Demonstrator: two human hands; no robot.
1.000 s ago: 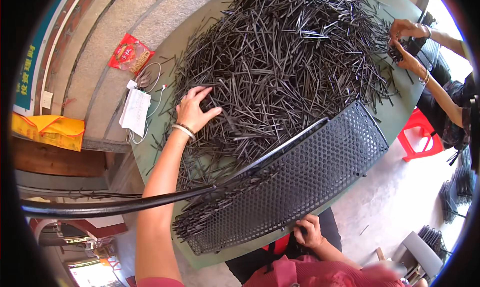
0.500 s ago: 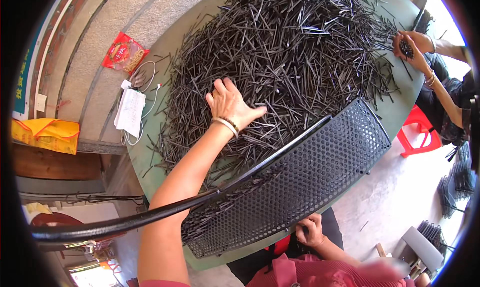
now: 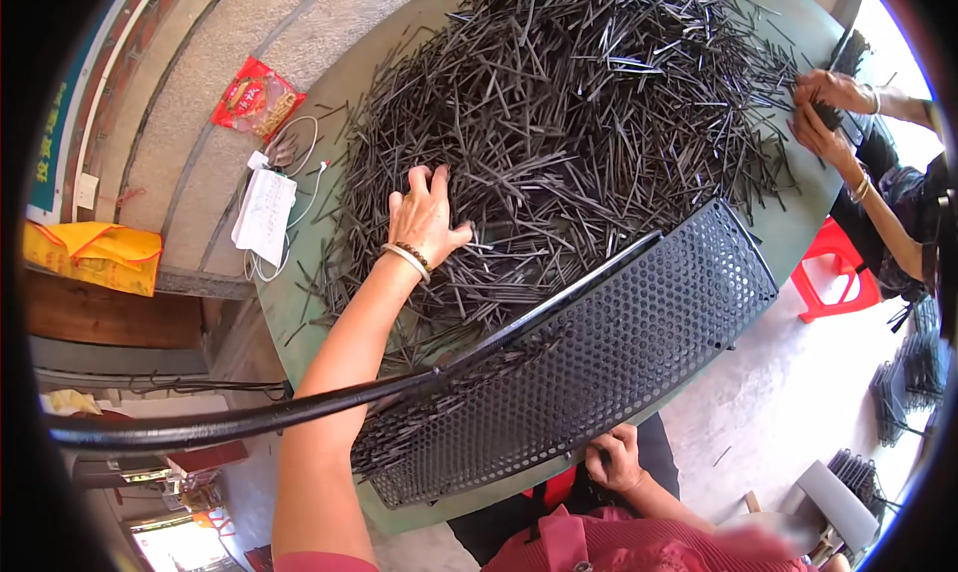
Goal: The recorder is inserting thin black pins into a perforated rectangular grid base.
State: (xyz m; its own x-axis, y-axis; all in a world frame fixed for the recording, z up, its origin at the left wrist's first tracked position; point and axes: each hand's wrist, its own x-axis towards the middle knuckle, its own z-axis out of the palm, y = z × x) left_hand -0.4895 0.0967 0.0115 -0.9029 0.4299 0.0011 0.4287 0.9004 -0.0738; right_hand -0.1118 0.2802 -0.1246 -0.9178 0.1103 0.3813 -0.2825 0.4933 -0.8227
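A big heap of thin black strips [image 3: 569,103] covers much of the green table [image 3: 798,193]. My left hand [image 3: 424,221] lies on the heap's near left part, fingers spread and bent, fingertips among the strips. On the table's near side a black perforated panel [image 3: 599,342] lies at a slant, with loose strips over its left end. My right hand [image 3: 614,459] is at the panel's near edge, fingers curled closed; what they hold, if anything, is hidden. A black bar [image 3: 299,404] runs across my left forearm and along the panel's far side.
At the right, another person's hands [image 3: 826,123] hold a bundle of dark strips. A red stool [image 3: 833,283] stands below them. Left of the table are a red snack packet [image 3: 256,101], a white paper [image 3: 263,213] with cables, and a yellow bag [image 3: 95,258].
My left hand has moved left and slightly nearer across the heap, and the strips around it have shifted. My right hand stays put. The other person's hands have turned around the bundle.
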